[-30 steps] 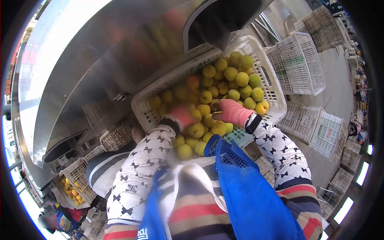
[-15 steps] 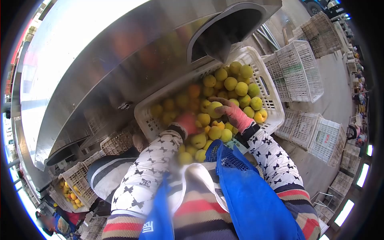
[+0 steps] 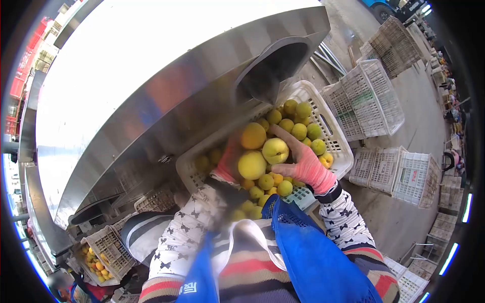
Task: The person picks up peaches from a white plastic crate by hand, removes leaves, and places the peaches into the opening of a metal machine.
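Above a white plastic crate (image 3: 339,126) of yellow-green fruit, my two hands are raised close together. My right hand (image 3: 303,164), in a pink glove with bare fingertips, has its fingers curled round a yellow fruit (image 3: 275,151). On the other side, my left hand (image 3: 230,160), gloved and partly hidden, holds an orange-yellow fruit (image 3: 253,136) and a yellow fruit (image 3: 251,165) against its palm. More fruit (image 3: 299,131) lies in the crate beneath both hands.
A large metal table (image 3: 202,65) with a dark chute opening (image 3: 273,70) stands beyond the crate. White crates (image 3: 366,101) are stacked at the right. Another crate of fruit (image 3: 98,262) sits at the lower left, near a person (image 3: 65,288).
Both hands have risen from the fruit pile, now holding fruit nearer the camera. My left hand came up with two fruits. The view has shifted, showing more of the tabletop.
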A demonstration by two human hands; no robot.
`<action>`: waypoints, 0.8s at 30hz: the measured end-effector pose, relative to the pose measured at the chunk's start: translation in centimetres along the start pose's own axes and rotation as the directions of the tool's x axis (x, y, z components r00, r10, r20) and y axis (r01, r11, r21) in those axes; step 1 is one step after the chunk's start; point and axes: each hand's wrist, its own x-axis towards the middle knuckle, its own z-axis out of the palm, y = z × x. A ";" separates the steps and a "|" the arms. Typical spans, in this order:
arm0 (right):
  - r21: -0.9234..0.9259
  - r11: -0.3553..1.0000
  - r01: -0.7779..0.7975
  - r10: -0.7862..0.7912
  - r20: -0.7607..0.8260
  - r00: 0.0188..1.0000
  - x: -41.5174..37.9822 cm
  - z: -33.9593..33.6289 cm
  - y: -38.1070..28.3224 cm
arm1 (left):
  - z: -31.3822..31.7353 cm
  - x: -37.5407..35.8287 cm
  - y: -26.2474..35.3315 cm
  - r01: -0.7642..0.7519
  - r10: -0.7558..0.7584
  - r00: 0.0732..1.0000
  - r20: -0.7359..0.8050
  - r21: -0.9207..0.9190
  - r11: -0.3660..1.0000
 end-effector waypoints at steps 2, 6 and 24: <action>0.028 0.998 -0.055 0.053 0.041 0.998 0.5 -0.7 -1.9 | -0.1 0.7 0.0 -0.172 0.185 0.982 -0.037 0.226 0.959; -0.653 0.756 0.047 -0.265 -0.239 0.934 6.8 -1.3 -3.8 | -2.6 0.6 1.7 -0.140 0.121 0.987 0.104 0.206 0.968; -0.577 0.807 0.128 -0.219 -0.092 0.971 7.0 0.5 -3.8 | 6.2 -1.3 0.6 -0.171 0.266 0.943 -0.200 0.394 0.903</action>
